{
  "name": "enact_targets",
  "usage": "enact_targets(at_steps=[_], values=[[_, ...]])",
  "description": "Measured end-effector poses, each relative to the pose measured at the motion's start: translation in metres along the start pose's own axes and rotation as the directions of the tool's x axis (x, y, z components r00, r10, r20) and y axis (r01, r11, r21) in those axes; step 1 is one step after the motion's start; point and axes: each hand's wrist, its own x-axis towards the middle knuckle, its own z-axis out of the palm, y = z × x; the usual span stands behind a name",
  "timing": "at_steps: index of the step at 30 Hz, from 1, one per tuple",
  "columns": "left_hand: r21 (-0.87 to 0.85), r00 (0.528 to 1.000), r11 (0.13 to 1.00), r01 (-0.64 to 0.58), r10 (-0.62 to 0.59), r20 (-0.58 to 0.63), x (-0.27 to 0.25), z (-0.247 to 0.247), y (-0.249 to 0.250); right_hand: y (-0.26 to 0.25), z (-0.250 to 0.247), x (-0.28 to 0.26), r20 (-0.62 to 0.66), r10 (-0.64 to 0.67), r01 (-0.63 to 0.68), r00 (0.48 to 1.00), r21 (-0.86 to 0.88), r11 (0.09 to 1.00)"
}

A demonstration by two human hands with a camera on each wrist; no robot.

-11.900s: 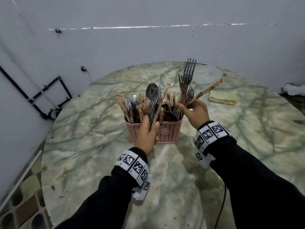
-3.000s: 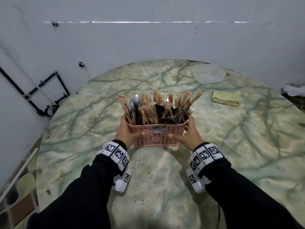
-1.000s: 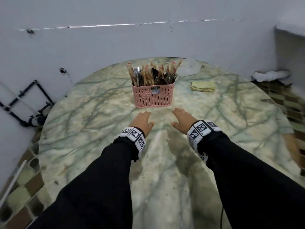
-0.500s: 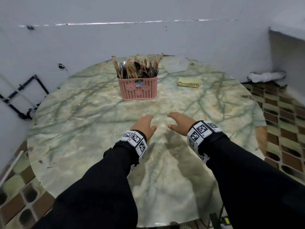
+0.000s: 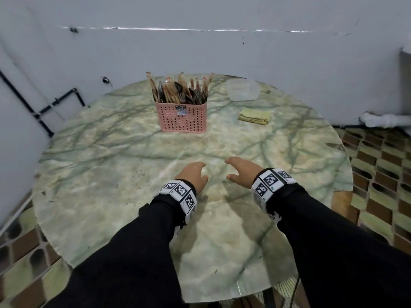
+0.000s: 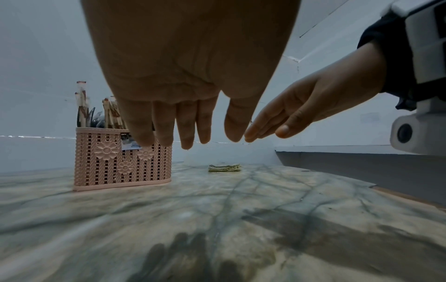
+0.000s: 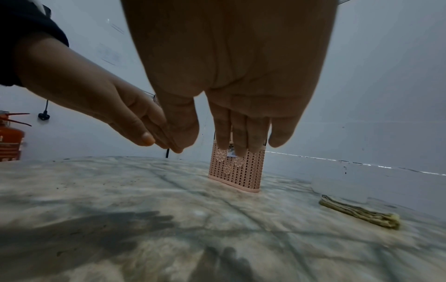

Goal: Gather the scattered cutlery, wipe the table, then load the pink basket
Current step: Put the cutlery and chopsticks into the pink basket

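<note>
The pink basket (image 5: 183,117) stands upright on the far half of the round marble table (image 5: 100,165), packed with wrapped chopsticks, forks and spoons (image 5: 180,91). It also shows in the left wrist view as the pink basket (image 6: 115,162) and in the right wrist view as the pink basket (image 7: 237,171). My left hand (image 5: 193,174) and right hand (image 5: 241,172) hover side by side over the table's middle, well short of the basket. Both have straight, relaxed fingers and hold nothing. A folded yellow cloth (image 5: 254,116) lies right of the basket.
A clear plastic lid (image 5: 242,89) lies at the table's far right rim, near the white wall. Black pipes (image 5: 44,107) run along the wall at left. Tiled floor (image 5: 378,165) surrounds the table. A red canister (image 7: 9,141) stands at the far left.
After both hands set the basket down and let go, they drew back toward me over the table. The view has pulled back and the basket stays standing at the far side.
</note>
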Motion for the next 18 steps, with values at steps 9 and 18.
enact_targets(at_steps=[9,18], values=[[0.011,0.999,0.999,-0.03,0.03,0.01,0.019,-0.01,0.002,0.008,-0.001,0.006,0.012,0.065,-0.065,0.998,0.034,0.997],[0.025,0.998,0.998,-0.066,0.065,0.027,0.028,-0.009,0.013,0.018,-0.016,0.001,0.011,0.089,-0.089,0.996,-0.008,0.996]])
